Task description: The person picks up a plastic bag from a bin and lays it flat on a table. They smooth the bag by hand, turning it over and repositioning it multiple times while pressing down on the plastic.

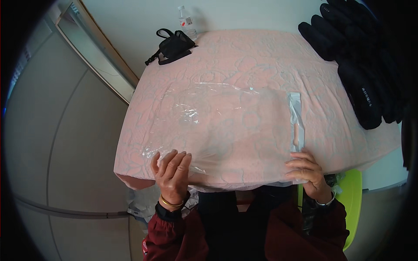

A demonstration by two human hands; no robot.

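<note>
Broadly, most of the scene is filled by the pink-covered tabletop (257,56), its far right side occupied by dark, soft rolls (361,89). Across its near middle, a clear plastic bag (226,130), silver-edged on the right, is spread flat. Its near corners are touched by the left hand (173,172), fingers curled, and the right hand (308,172); whether either grip is closed cannot be told. At far left, a black strapped pouch (175,45) is seen beside a clear bottle (186,25)

One spread clear bag (226,126), one bottle (187,27) and one pouch (177,45) show.
</note>
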